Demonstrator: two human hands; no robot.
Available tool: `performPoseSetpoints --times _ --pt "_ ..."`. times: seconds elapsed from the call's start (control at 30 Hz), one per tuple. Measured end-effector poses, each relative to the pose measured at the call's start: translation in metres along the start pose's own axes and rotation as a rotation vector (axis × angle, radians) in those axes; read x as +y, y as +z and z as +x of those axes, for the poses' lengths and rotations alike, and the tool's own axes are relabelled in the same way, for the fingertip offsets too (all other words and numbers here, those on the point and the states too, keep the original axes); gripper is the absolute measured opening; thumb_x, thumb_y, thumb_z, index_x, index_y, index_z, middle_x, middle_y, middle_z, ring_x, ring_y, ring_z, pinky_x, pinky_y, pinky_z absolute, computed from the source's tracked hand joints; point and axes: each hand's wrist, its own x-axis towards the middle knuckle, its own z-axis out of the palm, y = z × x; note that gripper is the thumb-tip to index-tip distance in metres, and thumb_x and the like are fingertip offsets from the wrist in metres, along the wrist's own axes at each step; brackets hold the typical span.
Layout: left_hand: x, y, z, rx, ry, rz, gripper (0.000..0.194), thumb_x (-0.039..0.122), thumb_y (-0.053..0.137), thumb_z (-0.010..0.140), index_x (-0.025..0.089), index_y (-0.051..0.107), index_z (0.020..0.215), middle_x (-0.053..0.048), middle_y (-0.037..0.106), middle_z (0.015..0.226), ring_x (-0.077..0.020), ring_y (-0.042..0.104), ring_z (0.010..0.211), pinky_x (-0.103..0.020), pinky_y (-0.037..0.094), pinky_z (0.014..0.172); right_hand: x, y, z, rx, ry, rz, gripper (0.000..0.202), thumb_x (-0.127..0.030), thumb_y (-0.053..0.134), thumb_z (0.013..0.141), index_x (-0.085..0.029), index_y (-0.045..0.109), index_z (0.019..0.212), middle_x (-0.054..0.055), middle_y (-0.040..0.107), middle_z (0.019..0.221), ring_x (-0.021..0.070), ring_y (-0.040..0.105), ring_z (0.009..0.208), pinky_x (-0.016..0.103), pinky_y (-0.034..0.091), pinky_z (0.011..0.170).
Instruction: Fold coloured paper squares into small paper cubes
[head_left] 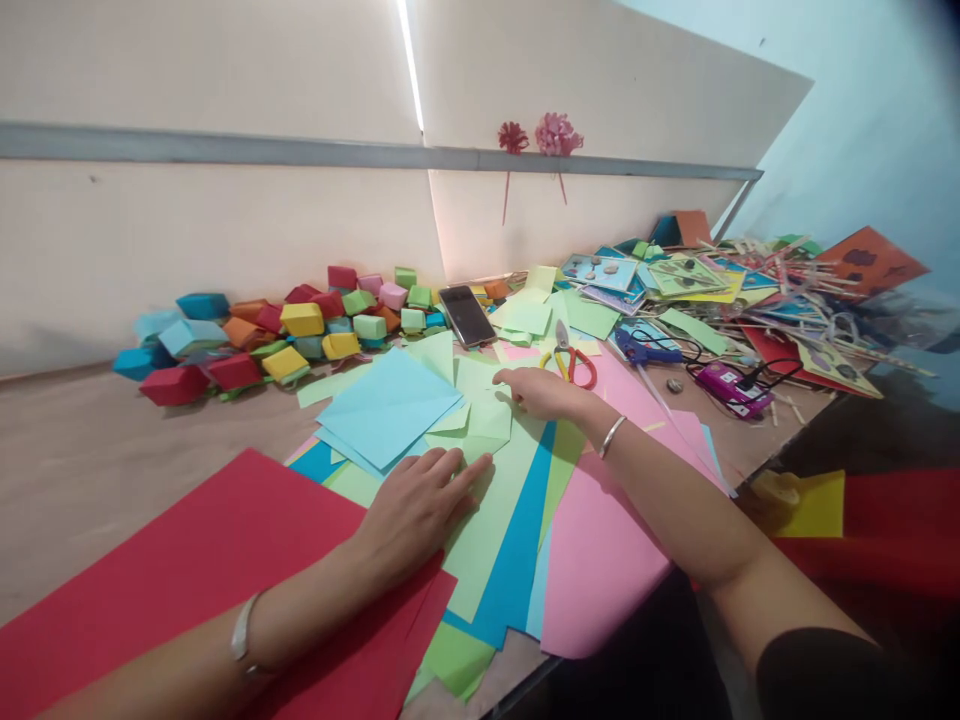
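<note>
My left hand [420, 500] lies flat with its fingers stretched out over pale green paper and the edge of a red sheet [247, 560]. Just beyond its fingertips is a folded pale green paper [480, 410]. At that paper's upper right edge, my right hand [532, 390] has its fingers curled together in a pinch, the index finger reaching left. Light blue square sheets [390, 405] are stacked left of the green paper. Scissors [566, 360] with red and yellow handles lie just behind my right hand. Pink paper [607, 540] spreads beneath my right forearm.
Several small coloured paper boxes [304, 320] are heaped at the back left. A phone [466, 316] lies behind the papers. To the right are a blue glue gun [646, 347], a purple power strip [733, 390] and a pile of cards and sticks [697, 280]. The table's edge runs along the right.
</note>
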Motion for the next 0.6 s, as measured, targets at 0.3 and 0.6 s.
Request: performPoseSetpoints --times 0.3,0.6 --pt "0.006 -0.002 -0.006 0.113 -0.096 -0.004 0.013 0.022 0.054 0.094 0.015 0.065 0.093 -0.014 0.063 0.108 -0.0307 0.058 0.102 -0.042 0.048 0.079 -0.010 -0.001 0.000 0.048 -0.323 -0.030 0.046 -0.002 0.060 0.083 -0.024 0.065 0.124 0.004 0.060 0.095 0.0172 0.055 0.093 0.025 0.037 0.074" --pt "0.007 -0.007 -0.007 -0.024 -0.125 -0.071 0.018 0.019 0.051 0.094 0.015 0.061 0.109 -0.009 0.063 0.093 -0.0270 0.059 0.085 -0.039 0.046 0.070 -0.008 -0.001 -0.004 0.116 -0.491 -0.159 0.044 0.002 0.054 0.085 -0.023 0.069 0.118 0.007 0.058 0.102 0.0171 0.050 0.093 0.027 0.037 0.076"
